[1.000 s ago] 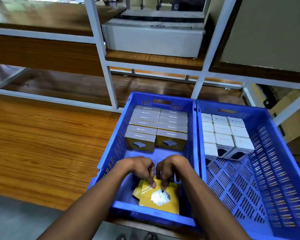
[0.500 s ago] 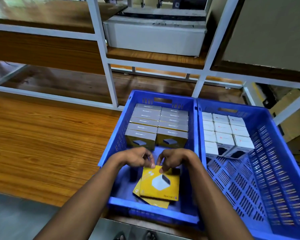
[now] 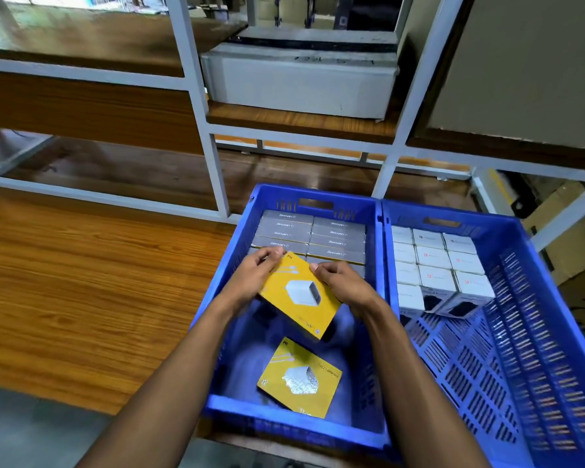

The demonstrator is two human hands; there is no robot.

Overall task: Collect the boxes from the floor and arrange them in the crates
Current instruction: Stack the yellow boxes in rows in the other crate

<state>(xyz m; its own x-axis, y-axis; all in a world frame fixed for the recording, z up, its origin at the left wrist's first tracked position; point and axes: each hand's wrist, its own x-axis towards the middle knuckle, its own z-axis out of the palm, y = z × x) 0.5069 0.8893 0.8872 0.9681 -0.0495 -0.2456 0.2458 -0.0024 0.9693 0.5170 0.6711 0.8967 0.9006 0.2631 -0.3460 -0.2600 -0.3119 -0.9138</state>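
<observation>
Hands, left point(image 3: 250, 282) and right point(image 3: 343, 287), each grip the upper yellow box point(image 3: 299, 295), now lifted off its twin point(image 3: 299, 380) in the left crate point(image 3: 284, 423), toward the grey rows point(image 3: 311, 236).

"1M" on both yellow boxes point(image 3: 299, 295) point(image 3: 299, 383); grey boxes' point(image 3: 311, 236) print too blurred to read

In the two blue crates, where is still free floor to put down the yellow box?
Left crate: bare floor between the grey boxes and the lying yellow box. Right crate: near half bare, in front of the white boxes. Both far ends are packed.
</observation>
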